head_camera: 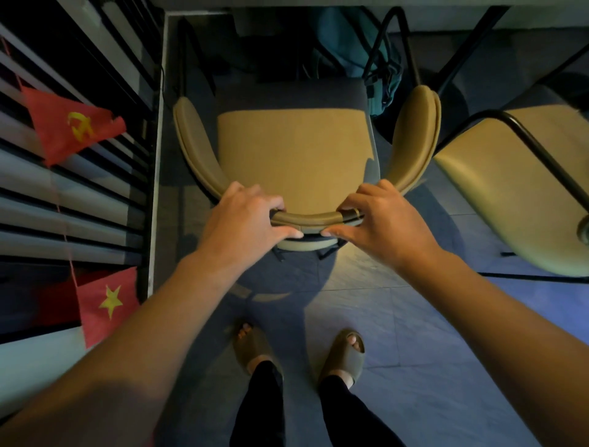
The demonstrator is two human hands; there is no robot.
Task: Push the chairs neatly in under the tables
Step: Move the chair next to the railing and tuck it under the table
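Note:
A tan padded chair point(296, 150) with a curved backrest stands straight below me, seat pointing away toward the table edge point(318, 3) at the top of the view. My left hand point(245, 220) grips the backrest's top rim left of centre. My right hand point(382, 220) grips the same rim right of centre, thumbs almost meeting underneath. The front of the seat lies in shadow under the table. A second tan chair point(510, 178) with a black metal frame stands to the right, angled.
A slatted shutter wall point(79, 191) with red paper flags point(76, 127) runs along the left. A teal backpack point(360, 54) and black table legs sit beyond the chair. My feet in sandals point(344, 354) stand on grey floor tiles behind it.

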